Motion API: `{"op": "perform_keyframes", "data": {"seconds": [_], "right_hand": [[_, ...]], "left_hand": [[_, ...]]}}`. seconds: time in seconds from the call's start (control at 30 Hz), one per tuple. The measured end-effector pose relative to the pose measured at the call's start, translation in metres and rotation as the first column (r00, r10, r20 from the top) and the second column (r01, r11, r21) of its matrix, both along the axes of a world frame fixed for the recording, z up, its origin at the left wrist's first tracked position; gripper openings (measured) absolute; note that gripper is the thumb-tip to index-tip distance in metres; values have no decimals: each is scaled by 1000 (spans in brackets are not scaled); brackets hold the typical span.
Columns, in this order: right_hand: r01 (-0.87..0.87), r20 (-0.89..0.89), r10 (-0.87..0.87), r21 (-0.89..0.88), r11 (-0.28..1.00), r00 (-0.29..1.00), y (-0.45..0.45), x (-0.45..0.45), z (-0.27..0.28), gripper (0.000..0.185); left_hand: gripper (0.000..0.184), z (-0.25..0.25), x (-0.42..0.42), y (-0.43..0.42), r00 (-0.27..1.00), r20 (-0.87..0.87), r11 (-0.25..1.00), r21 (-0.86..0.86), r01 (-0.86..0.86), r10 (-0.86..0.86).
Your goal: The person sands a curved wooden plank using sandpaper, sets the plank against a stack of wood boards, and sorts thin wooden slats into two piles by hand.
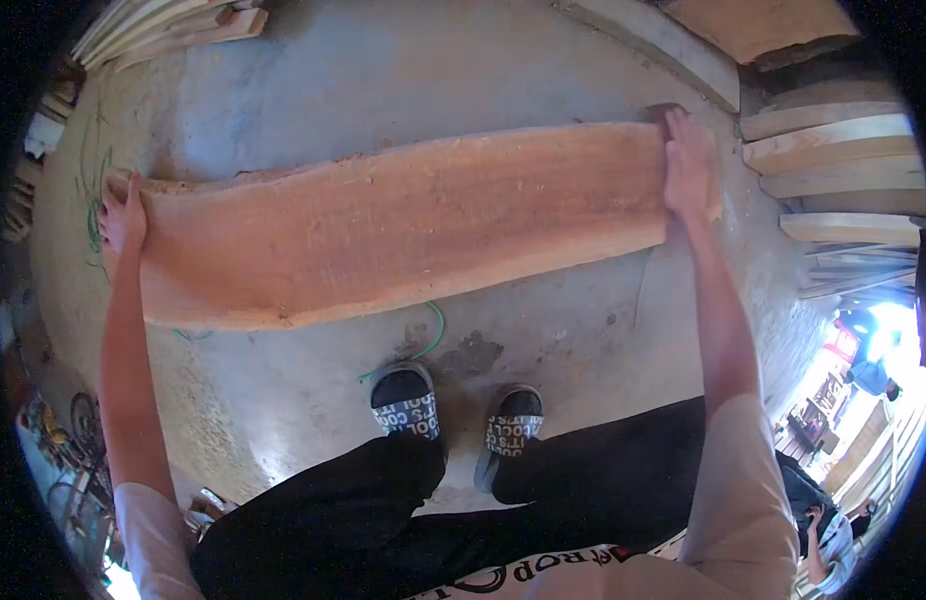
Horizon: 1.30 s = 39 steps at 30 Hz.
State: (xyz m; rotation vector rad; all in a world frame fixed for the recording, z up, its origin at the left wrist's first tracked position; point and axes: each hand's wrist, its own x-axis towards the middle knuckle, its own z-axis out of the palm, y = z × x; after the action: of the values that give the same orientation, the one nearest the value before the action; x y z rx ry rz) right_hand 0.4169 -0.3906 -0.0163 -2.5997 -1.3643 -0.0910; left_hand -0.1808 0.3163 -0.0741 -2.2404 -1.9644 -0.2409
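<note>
A long, thick wooden slab [413,220] with rough, wavy edges stretches across the view in front of my feet. My left hand [124,215] grips its left end, the fingers curled over the end face. At the opposite end, my right hand [689,168] holds the slab, slightly blurred, with its fingers against the end. The undersides of both ends are hidden, so I cannot tell whether the slab touches the floor or is lifted.
Green string [438,335] lies on the concrete floor [333,75] by my sandals [406,395]. Stacked planks [833,145] line the right side, and more boards [188,35] lie at the upper left. Other people [833,545] are at the lower right edge.
</note>
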Motion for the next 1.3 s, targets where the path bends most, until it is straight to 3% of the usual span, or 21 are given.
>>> {"op": "perform_keyframes", "data": {"seconds": [0.03, 0.07, 0.13, 0.17, 0.27, 0.37, 0.4, 0.43, 0.5, 0.53, 0.6, 0.73, 0.77, 0.8, 0.87, 0.9, 0.97, 1.1, 1.17, 1.23, 1.3], "right_hand": [[117, 33, -117, -23, 993, 993, -7, 25, -7, 53], [107, 34, -107, -20, 994, 994, -7, 36, -17, 53], [425, 103, -429, 63, 903, 897, -13, 43, -36, 53], [403, 184, -412, 89, 911, 892, -12, 36, -48, 54], [60, 51, -59, -28, 998, 997, 10, -14, -12, 54], [78, 18, -79, 63, 995, 997, -25, 37, -14, 53], [310, 24, -315, 125, 943, 949, -40, 60, -34, 53], [311, 26, -316, 125, 942, 948, -38, 60, -33, 53], [593, -89, -588, 38, 804, 804, -32, 48, -30, 54], [587, -89, -582, 39, 809, 808, -27, 40, -31, 54], [334, 168, -331, 8, 942, 929, -30, 7, -33, 56], [125, 51, -127, 37, 991, 991, -56, 43, -17, 56], [310, -133, -297, 97, 946, 946, -54, 47, -14, 56], [308, -129, -295, 99, 946, 947, -51, 49, -13, 56], [649, -332, -612, 0, 761, 718, -45, 41, -14, 55], [648, -333, -610, 1, 762, 719, -47, 35, -22, 55], [376, 207, -370, 10, 927, 906, -53, 15, -41, 55], [135, 39, -136, 17, 991, 990, -41, -6, -6, 54], [168, 12, -168, 11, 986, 986, -39, 5, -12, 55], [370, 92, -371, 19, 929, 924, -39, 1, -27, 54], [346, 201, -341, 9, 938, 918, -15, -24, -37, 54]], "left_hand": [[101, 4, 3, -1, 1000, -2, 1000, -19, -24, 24], [101, 4, 1, 0, 999, -1, 999, -15, -34, 34], [101, -2, 0, 3, 999, -16, 1000, -2, -29, 29], [101, -1, 3, -1, 999, -12, 1000, -3, -31, 31], [101, 5, 0, -5, 998, -32, 998, 5, -57, 57], [101, -2, -2, 2, 998, 10, 997, 42, 57, -58], [101, 4, 2, -5, 1000, 10, 1000, 15, 17, -17], [101, 7, 5, -8, 1000, 6, 1000, -14, -24, 24], [101, 4, 6, -4, 1000, 4, 1000, -13, -8, 8], [101, 3, 1, -3, 1000, 3, 1000, -4, -6, 6], [100, -4, -8, 5, 1000, -19, 1000, 6, 5, -5], [101, -11, -11, 14, 999, -26, 1000, 12, 29, -29], [101, -8, -6, 10, 999, -19, 999, 14, 30, -30], [101, -6, -4, 6, 1000, -12, 1000, 8, 11, -11], [101, -2, 2, 2, 1000, -3, 1000, -7, -20, 20], [101, -7, -8, 12, 1000, -3, 1000, -5, -21, 21], [100, -20, -23, 26, 991, -105, 997, -3, 78, -78], [100, -9, -11, 10, 996, -15, 995, 38, 87, -87], [100, 5, 5, -8, 1000, 4, 999, 22, -26, 26], [100, -4, -7, 4, 1000, 5, 999, 34, 2, -2], [100, -6, -8, 4, 999, 6, 998, 48, 35, -35]]}}
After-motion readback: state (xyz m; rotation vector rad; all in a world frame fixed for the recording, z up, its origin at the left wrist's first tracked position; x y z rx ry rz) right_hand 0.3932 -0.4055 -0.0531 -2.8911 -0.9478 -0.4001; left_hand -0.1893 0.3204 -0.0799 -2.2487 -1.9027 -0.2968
